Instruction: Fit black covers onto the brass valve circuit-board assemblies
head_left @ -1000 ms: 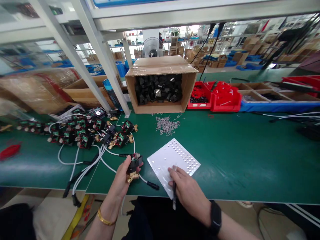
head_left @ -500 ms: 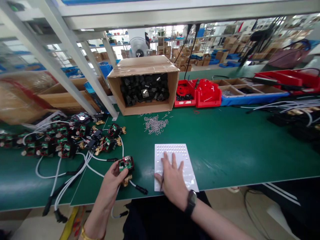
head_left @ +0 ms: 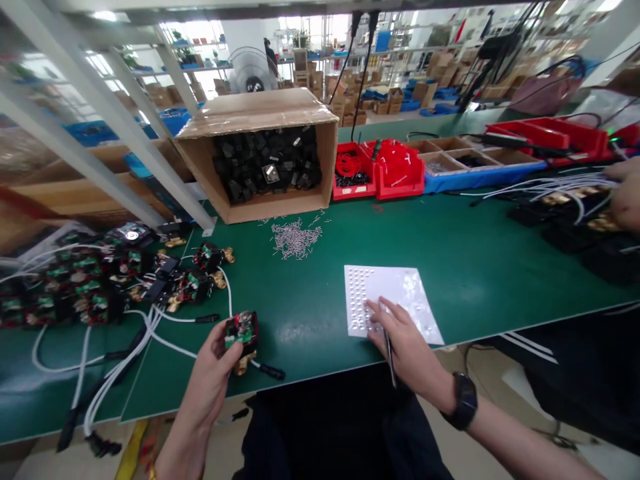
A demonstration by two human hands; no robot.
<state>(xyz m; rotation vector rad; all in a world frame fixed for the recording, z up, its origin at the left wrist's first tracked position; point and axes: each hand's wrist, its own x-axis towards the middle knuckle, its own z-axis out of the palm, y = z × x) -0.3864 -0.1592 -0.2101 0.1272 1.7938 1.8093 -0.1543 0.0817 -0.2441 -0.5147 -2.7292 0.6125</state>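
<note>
My left hand (head_left: 213, 370) grips a small black valve part (head_left: 241, 333) with a brass fitting and a white cable, near the bench's front edge. My right hand (head_left: 406, 343) rests on a white sheet (head_left: 405, 293) dotted with small round pieces, fingers curled around thin tweezers (head_left: 389, 357) whose tips point back toward me. A heap of small metal pins (head_left: 295, 239) lies beyond the sheet on the green mat (head_left: 450, 247).
An open cardboard box (head_left: 260, 157) of black parts lies on its side at the back. Red bins (head_left: 380, 173) stand to its right. Wired valve assemblies (head_left: 100, 280) crowd the left. Another person's hand (head_left: 625, 197) works among cables at far right.
My view has swung to the right. The white sheet has turned and sits further right. My right hand went from lying flat on it to curling at its near left part.
</note>
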